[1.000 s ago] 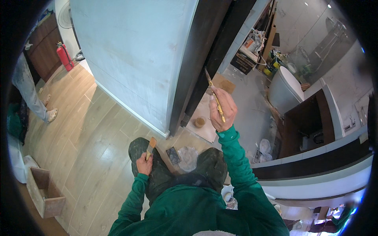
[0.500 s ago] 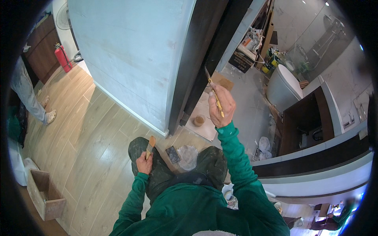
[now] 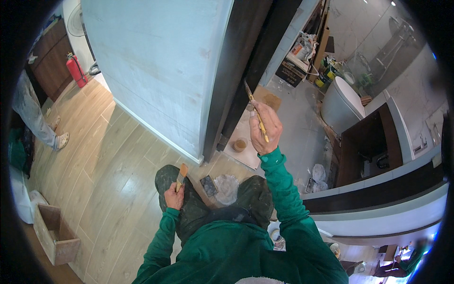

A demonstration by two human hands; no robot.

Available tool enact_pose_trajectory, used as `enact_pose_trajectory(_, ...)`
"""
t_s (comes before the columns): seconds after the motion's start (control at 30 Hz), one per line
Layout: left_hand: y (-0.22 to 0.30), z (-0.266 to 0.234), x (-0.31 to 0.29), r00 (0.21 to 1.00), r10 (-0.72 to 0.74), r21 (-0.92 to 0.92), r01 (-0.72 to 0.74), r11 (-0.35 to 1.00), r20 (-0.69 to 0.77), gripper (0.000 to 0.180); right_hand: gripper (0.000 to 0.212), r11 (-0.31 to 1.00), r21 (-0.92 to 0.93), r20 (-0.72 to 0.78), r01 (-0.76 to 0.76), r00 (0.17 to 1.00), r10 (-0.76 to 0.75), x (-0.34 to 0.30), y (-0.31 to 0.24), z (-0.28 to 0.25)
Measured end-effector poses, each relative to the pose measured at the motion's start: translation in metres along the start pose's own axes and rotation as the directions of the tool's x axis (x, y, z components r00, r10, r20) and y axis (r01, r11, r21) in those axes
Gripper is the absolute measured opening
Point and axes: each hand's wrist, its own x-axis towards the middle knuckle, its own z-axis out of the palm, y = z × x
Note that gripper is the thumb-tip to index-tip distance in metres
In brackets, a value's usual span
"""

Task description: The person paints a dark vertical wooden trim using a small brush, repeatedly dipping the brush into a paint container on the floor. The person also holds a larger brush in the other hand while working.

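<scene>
My right hand [image 3: 266, 128] is closed round a thin, yellow-handled paintbrush [image 3: 262, 126]. Its bristle tip meets the dark door frame [image 3: 240, 97], or comes very close to it. Resting by my left knee, my left hand [image 3: 174, 197] grips a wide flat paintbrush [image 3: 182, 173] with its tan bristles upward. A small cup [image 3: 240, 145] of brownish liquid stands on a pale board [image 3: 254, 161] below my right hand. Between my knees lie a dark rectangular block [image 3: 208, 186] and a crumpled whitish sheet or bag [image 3: 226, 189].
A pale wall [image 3: 156, 71] borders the door frame on the left. Through the doorway are a toilet [image 3: 341, 106], a dark open cabinet [image 3: 366, 146] and a black box [image 3: 290, 72]. At left, a wooden box [image 3: 64, 252], a red fire extinguisher [image 3: 75, 70] and another person's legs [image 3: 38, 111] show.
The thin brush's tip has shifted very slightly left along the dark frame, with my right hand. My left hand stays by my knee, still holding the flat brush.
</scene>
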Motion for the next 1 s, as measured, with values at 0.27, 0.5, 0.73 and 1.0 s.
enact_pose_trajectory(0.27,-0.0038,0.0004,0.0025,1.000,0.009,0.036,-0.010,0.999,0.009,0.023,0.029,1.000,-0.018,-0.043,0.022,0.999,-0.023,0.0021,0.0002,0.0015)
enact_pose_trajectory(0.5,-0.0005,0.0010,0.0034,1.000,-0.020,0.037,0.019,0.999,0.022,0.022,0.029,1.000,0.012,-0.040,-0.012,0.999,0.012,0.0057,-0.0016,0.0004)
enact_pose_trajectory(0.73,-0.0009,0.0018,0.0039,1.000,0.011,0.025,-0.011,1.000,0.012,0.022,0.028,1.000,0.001,-0.045,0.003,0.999,-0.003,0.0073,-0.0034,0.0002)
enact_pose_trajectory(1.0,0.0001,0.0010,0.0038,1.000,-0.004,-0.008,0.004,1.000,0.025,0.022,0.028,1.000,-0.006,-0.040,-0.002,0.999,0.002,0.0073,-0.0019,0.0003)
